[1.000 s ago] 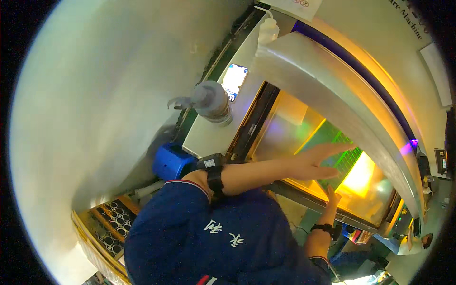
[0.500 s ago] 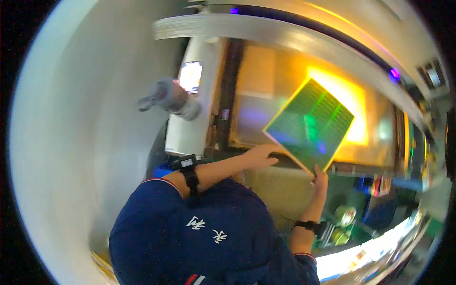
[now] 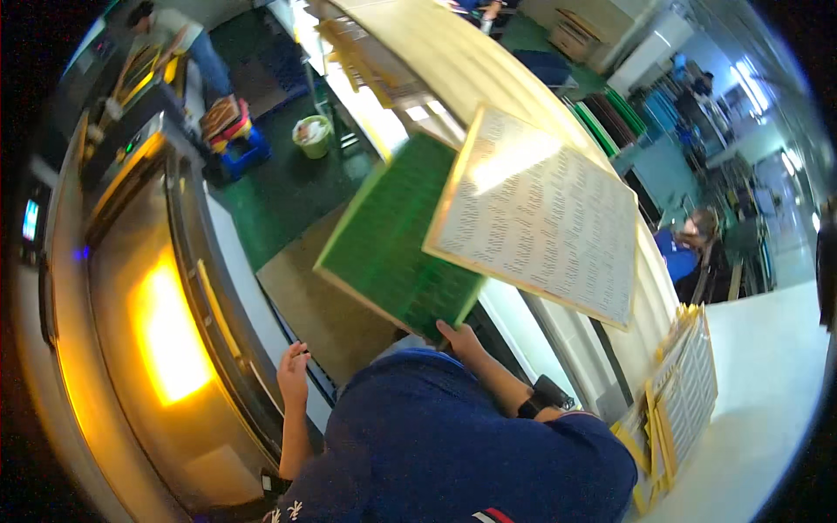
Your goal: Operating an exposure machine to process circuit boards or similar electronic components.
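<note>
My right hand [image 3: 460, 342] is closed on the near corner of a green circuit board panel [image 3: 384, 235], thumb on top. The panel is a thin rectangle with rows of fine marks and pale edges, held tilted in front of my body. A whitish panel [image 3: 540, 218] with rows of small dark marks overlaps its right side and hides one corner; what bears this panel is not plain. My left hand [image 3: 295, 370] is raised beside the lit machine, holding nothing, its fingers slightly bent and apart.
The machine's glowing yellow bed [image 3: 174, 331] lies at my left. A long pale counter [image 3: 436, 52] curves along the right. Several yellow-edged panels [image 3: 676, 401] stand upright at the lower right. A green bin [image 3: 312, 137] and a blue stool [image 3: 242, 155] are on the floor. People work farther off.
My view and body have turned right, away from the glowing bed. The green circuit board panel has come along in my right hand. My left hand has moved away from its edge.
</note>
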`<move>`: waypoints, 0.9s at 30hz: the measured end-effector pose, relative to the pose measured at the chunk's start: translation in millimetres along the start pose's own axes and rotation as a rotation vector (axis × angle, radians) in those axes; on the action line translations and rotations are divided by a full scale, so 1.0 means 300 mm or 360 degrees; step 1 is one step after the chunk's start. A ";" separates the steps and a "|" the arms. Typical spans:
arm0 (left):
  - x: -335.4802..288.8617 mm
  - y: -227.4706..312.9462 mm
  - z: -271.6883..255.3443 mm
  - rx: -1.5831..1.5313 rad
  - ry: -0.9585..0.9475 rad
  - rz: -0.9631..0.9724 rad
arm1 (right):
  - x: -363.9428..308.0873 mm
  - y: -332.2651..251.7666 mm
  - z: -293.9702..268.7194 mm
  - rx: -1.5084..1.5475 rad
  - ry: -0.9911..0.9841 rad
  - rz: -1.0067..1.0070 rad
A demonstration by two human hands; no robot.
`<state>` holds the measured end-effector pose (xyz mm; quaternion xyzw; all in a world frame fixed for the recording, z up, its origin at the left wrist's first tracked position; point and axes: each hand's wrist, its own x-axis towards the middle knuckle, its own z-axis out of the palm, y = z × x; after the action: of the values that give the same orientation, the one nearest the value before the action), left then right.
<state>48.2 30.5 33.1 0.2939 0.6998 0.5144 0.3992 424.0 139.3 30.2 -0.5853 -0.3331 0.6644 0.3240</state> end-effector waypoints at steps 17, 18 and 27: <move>0.170 0.195 0.487 0.0331 -0.1028 0.0059 | -0.073 -0.453 -0.033 0.0080 -0.0388 -0.0918; 0.176 0.170 0.454 0.0352 -0.1006 0.0074 | -0.053 -0.481 0.010 0.0072 -0.0380 -0.0908; 0.098 -0.168 -0.160 0.0096 -0.0273 -0.0245 | 0.203 -0.613 0.554 0.0802 -0.0360 -0.0752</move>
<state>-8.3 16.3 -15.2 0.2940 0.6987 0.4339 0.4869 259.9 283.3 162.5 -0.3167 -0.3187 0.6929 0.5640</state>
